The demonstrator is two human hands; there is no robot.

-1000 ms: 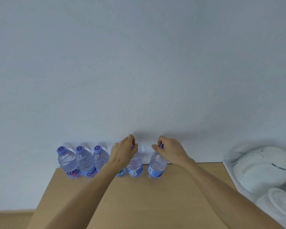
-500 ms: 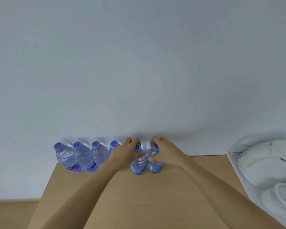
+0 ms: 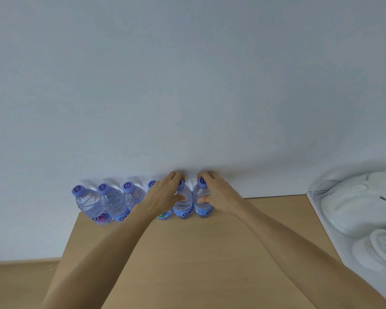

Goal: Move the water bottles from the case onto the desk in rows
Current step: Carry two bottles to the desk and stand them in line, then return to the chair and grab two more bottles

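Both held bottles now stand closed up against the row, where a second ago a gap split them. I see the left hand (image 3: pixel 163 197) curled round the fifth bottle (image 3: pixel 183 202) and the right hand (image 3: pixel 218 195) gripping the sixth bottle (image 3: pixel 202 202) — fingers over the caps, thumbs on the bodies. Four more bottles (image 3: pixel 112 204) stand leftward along the desk (image 3: pixel 187 253) back edge, against the wall (image 3: pixel 187 85) — white dishes (image 3: pixel 361 208) sit far right.
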